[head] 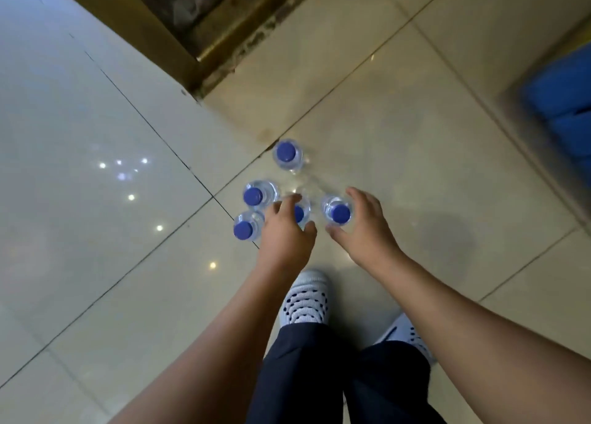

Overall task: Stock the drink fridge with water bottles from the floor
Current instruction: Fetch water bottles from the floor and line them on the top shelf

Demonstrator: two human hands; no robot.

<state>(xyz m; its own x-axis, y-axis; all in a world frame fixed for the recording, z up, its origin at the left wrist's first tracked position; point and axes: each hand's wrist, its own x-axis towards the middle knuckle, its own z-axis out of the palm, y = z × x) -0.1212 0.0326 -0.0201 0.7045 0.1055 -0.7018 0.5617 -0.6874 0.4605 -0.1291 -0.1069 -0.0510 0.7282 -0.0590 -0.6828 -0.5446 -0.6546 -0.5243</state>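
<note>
Five full, likely heavy and slippery bottles stood on the floor (415, 136); the left hand (284, 231) and right hand (361, 228) curled open around two bottles' (339, 213) shoulders, not yet gripping.

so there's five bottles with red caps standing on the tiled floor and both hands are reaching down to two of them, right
Not quite: the caps are blue, not red, as the head view shows. Five bottles do stand on the tiled floor, one of them apart from the cluster. The left hand reaches over one bottle and the right hand curls around another.
</note>
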